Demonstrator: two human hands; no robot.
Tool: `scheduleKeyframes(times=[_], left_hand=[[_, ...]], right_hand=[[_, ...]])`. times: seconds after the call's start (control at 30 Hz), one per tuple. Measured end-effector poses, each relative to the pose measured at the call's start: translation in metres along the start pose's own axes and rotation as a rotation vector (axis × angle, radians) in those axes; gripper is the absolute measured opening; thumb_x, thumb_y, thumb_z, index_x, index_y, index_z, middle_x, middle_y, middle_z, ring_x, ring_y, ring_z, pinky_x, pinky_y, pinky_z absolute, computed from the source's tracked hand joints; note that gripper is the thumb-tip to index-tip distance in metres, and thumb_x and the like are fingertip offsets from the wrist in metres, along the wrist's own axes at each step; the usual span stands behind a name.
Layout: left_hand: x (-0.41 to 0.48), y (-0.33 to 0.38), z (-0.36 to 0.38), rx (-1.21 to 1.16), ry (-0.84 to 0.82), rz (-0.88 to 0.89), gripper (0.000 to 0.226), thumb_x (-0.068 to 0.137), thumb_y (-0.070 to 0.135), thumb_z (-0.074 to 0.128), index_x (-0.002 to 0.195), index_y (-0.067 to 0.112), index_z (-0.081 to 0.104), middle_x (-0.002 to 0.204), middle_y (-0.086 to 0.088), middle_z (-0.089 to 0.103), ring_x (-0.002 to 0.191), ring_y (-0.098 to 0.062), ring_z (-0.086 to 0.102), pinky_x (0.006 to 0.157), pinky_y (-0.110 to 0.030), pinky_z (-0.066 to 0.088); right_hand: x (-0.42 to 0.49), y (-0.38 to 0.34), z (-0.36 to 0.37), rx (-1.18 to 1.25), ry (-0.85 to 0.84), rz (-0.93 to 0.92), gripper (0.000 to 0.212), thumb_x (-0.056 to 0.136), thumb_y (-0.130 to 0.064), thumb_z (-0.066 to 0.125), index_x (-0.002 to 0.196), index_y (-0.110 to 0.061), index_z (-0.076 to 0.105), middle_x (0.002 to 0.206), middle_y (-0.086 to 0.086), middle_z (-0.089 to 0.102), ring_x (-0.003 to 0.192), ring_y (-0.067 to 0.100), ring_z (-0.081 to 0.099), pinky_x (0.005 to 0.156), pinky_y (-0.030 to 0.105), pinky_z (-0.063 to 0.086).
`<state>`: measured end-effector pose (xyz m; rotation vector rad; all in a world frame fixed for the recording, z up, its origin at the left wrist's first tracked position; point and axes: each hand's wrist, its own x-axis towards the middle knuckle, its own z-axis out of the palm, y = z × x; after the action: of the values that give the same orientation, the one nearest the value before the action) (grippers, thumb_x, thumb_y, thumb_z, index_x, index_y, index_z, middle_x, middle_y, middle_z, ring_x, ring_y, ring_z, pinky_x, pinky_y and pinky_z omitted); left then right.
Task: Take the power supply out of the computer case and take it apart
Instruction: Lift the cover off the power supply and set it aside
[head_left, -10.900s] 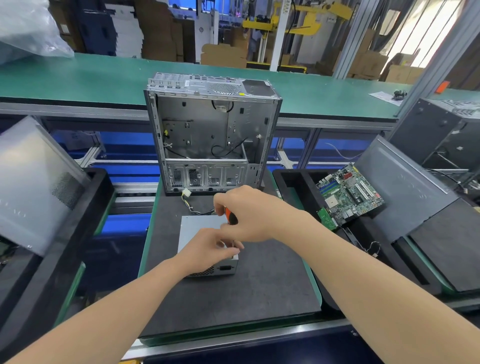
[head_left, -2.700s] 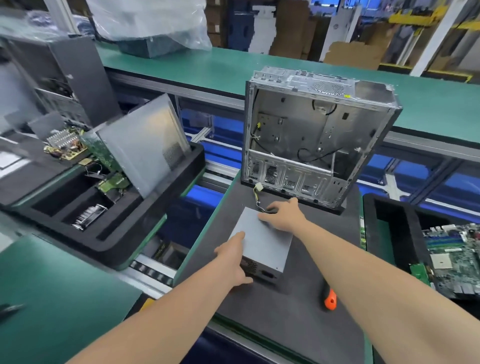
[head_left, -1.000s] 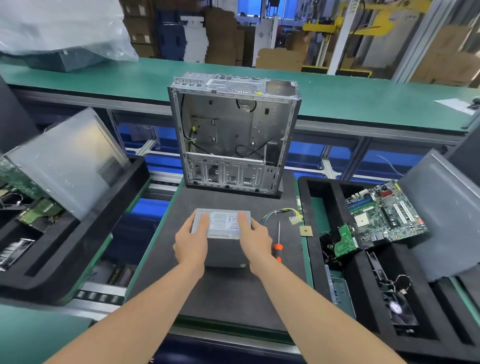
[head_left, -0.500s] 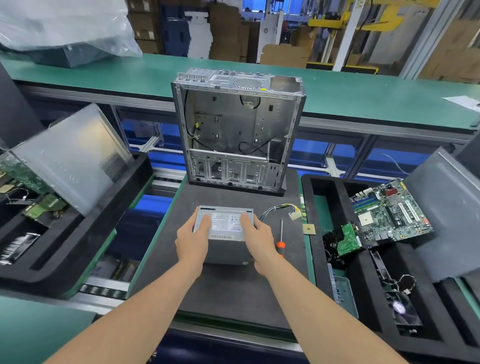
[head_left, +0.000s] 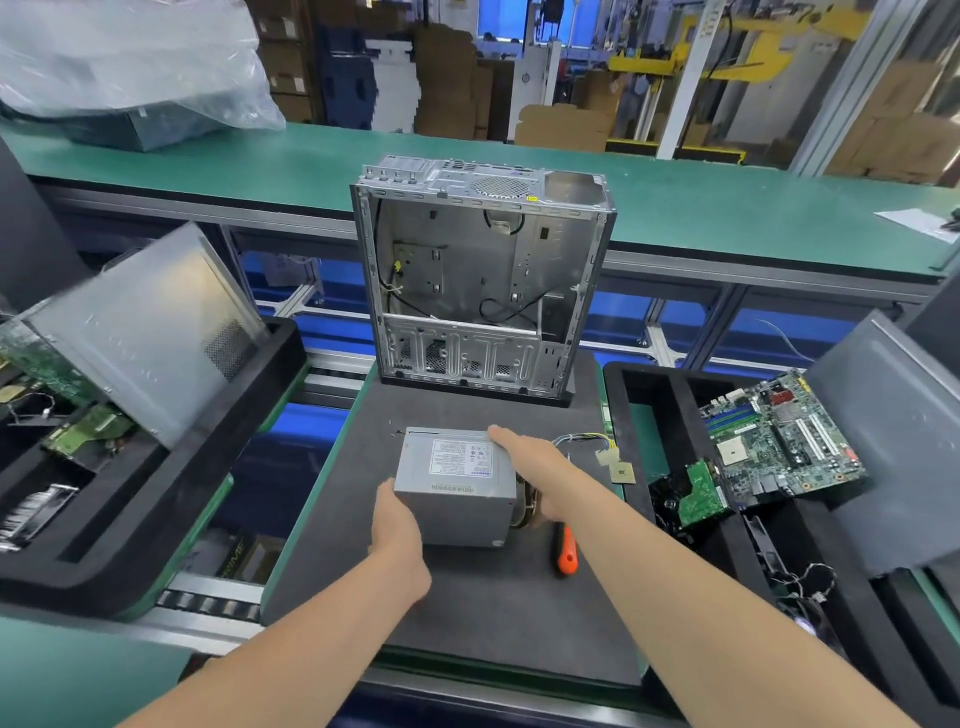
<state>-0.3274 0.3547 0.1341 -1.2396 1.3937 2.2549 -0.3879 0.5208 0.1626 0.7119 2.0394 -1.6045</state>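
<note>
Grey matting covers the table (head_left: 467, 613), a black foam tray (head_left: 283, 353) at its left. On the mat stands the power supply (head_left: 457, 483), before the upright computer case (head_left: 483, 280). The left hand (head_left: 400, 525) cups its near left corner; I cannot tell its grip. The right hand (head_left: 530, 457) rests straight fingers (head_left: 501, 434) along its top right edge. An orange screwdriver (head_left: 565, 551) lies just right.

Left hand (head_left: 397, 525) and right hand (head_left: 535, 465) extended forward, right fingers (head_left: 503, 435) straight
</note>
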Motion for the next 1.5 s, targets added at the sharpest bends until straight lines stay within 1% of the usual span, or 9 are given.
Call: scheduleKeyframes(times=[0.1,0.2,0.3,0.47,0.57,0.7,0.87,1.2,1.5], left_hand=[[-0.004,0.002,0.010,-0.070,0.029,-0.090,0.037,0.092,0.056,0.042,0.092,0.029,0.067,0.092,0.010,0.061,0.080,-0.013,0.054,0.091,-0.033,0.035],[-0.004,0.006,0.016,-0.101,0.041,-0.110,0.036,0.093,0.054,0.041,0.084,0.026,0.062,0.084,0.010,0.057,0.072,-0.013,0.049,0.081,-0.029,0.037],[-0.002,0.006,0.018,-0.074,0.048,-0.073,0.034,0.089,0.048,0.039,0.101,0.024,0.061,0.096,0.007,0.064,0.078,-0.017,0.054,0.064,-0.030,0.034],[-0.003,0.017,0.023,-0.040,0.092,0.100,0.027,0.082,0.059,0.053,0.101,0.040,0.051,0.130,-0.003,0.041,0.107,-0.024,0.055,0.090,-0.043,0.050],[-0.004,0.026,0.021,0.034,0.143,0.316,0.037,0.082,0.053,0.071,0.110,0.041,0.050,0.133,-0.002,0.023,0.098,-0.015,0.047,0.079,-0.036,0.041],[0.007,0.026,0.011,0.190,0.222,0.447,0.066,0.082,0.059,0.074,0.132,0.044,0.035,0.132,-0.005,0.027,0.114,-0.038,0.045,0.089,-0.043,0.043],[0.018,0.020,0.011,0.225,0.265,0.475,0.072,0.082,0.061,0.071,0.137,0.034,0.033,0.132,-0.003,0.031,0.113,-0.033,0.040,0.094,-0.054,0.047],[0.030,0.035,-0.004,0.068,-0.080,0.287,0.029,0.065,0.075,0.071,0.088,0.057,0.068,0.103,0.013,0.071,0.095,-0.018,0.067,0.069,-0.036,0.048],[0.046,0.078,0.003,1.036,-0.100,0.570,0.072,0.064,0.085,0.062,0.114,0.032,0.057,0.118,0.007,0.065,0.119,-0.029,0.058,0.095,-0.044,0.046]], right_hand=[[-0.001,-0.004,0.001,0.001,-0.035,0.025,0.060,0.086,-0.069,0.055,0.126,-0.026,0.063,0.129,0.006,0.061,0.115,0.039,0.061,0.088,0.068,0.052],[0.000,0.006,0.006,-0.037,0.070,-0.099,0.050,0.091,-0.070,0.048,0.110,-0.029,0.069,0.123,0.003,0.065,0.115,0.032,0.062,0.095,0.059,0.056],[-0.004,0.013,0.009,0.023,0.128,-0.123,0.051,0.093,-0.068,0.047,0.103,-0.023,0.068,0.116,0.007,0.068,0.111,0.036,0.066,0.090,0.062,0.058],[-0.012,0.019,0.009,0.302,0.025,-0.008,0.045,0.102,-0.058,0.049,0.114,-0.020,0.069,0.114,0.008,0.074,0.101,0.033,0.073,0.076,0.062,0.061],[-0.014,0.028,0.022,0.440,-0.047,0.038,0.044,0.106,-0.056,0.043,0.120,-0.021,0.067,0.110,0.008,0.077,0.099,0.031,0.075,0.076,0.056,0.063],[-0.013,0.030,0.042,0.461,-0.044,0.084,0.045,0.109,-0.052,0.034,0.117,-0.021,0.064,0.108,0.012,0.077,0.094,0.029,0.075,0.083,0.052,0.063],[-0.011,0.026,0.046,0.384,0.094,0.144,0.040,0.105,-0.043,0.032,0.094,-0.014,0.057,0.102,0.014,0.065,0.088,0.031,0.063,0.098,0.054,0.055],[-0.028,0.021,0.042,0.528,-0.043,0.166,0.048,0.103,-0.061,0.041,0.137,-0.027,0.049,0.128,0.015,0.067,0.116,0.038,0.068,0.090,0.060,0.059],[-0.032,0.030,0.061,1.044,-0.266,0.617,0.067,0.094,-0.055,0.063,0.125,0.005,0.058,0.127,0.039,0.052,0.104,0.062,0.054,0.073,0.051,0.063]])
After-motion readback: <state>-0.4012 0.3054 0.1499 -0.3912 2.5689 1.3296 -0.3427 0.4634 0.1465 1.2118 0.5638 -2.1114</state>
